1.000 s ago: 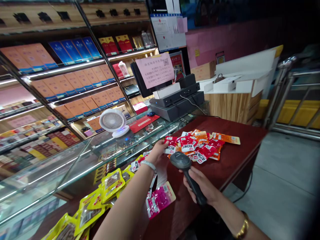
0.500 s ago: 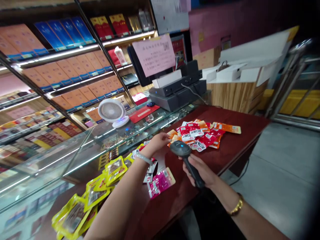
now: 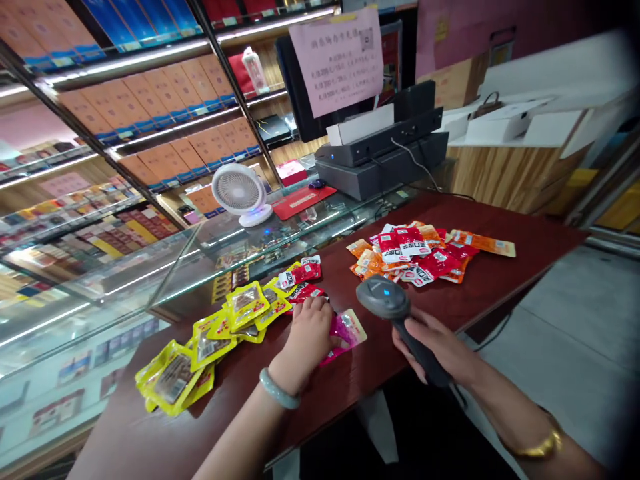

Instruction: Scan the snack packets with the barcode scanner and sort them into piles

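My right hand (image 3: 435, 343) is wrapped round the handle of a dark grey barcode scanner (image 3: 384, 298), its head raised over the table and a blue light lit on top. With fingers curled, my left hand (image 3: 311, 333) grips a shiny pink snack packet (image 3: 350, 330) lying on the table; the hand covers much of it. Just beyond those fingers are red-and-white snack packets (image 3: 306, 271). To the left, yellow snack packets (image 3: 247, 301) overlap in a row. Past the scanner lies a heap of red and orange snack packets (image 3: 410, 252).
The dark red table (image 3: 520, 233) adjoins a glass display counter (image 3: 193, 277). On the counter are a white fan (image 3: 240, 190), a red envelope-like item (image 3: 303, 201) and a dark cash drawer (image 3: 360, 175). A monitor carries a pink notice (image 3: 340, 63). Boxed goods (image 3: 165, 90) fill the shelves behind.
My left hand has moved back from the red and orange heap to the pink packet. The scanner remains in my right hand. The view has shifted, showing the table higher and closer.
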Motion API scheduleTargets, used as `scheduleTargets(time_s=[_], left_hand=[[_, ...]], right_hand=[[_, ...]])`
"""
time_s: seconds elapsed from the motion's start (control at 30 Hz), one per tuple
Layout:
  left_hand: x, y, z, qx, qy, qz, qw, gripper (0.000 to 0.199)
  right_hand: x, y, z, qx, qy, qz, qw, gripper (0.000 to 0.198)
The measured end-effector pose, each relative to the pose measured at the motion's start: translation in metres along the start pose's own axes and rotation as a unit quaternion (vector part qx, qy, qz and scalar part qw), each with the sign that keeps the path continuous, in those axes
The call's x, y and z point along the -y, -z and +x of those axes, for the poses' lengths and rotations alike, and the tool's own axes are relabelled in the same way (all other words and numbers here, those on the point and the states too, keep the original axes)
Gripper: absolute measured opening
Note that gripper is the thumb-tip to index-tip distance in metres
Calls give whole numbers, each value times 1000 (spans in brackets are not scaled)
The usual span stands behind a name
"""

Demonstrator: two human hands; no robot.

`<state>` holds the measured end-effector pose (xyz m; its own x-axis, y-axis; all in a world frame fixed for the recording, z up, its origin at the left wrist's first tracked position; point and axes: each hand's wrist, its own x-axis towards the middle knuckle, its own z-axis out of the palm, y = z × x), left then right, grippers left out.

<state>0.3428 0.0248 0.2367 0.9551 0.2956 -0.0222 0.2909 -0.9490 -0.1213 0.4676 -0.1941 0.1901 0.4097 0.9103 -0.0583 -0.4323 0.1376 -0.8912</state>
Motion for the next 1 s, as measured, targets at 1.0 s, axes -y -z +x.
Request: scheduleTargets(time_s=[1.0], left_hand=[[-55,-12,114,-75,72,-749,655,46]], right_hand=[[-8,19,-43,-104,9,53,993,44]])
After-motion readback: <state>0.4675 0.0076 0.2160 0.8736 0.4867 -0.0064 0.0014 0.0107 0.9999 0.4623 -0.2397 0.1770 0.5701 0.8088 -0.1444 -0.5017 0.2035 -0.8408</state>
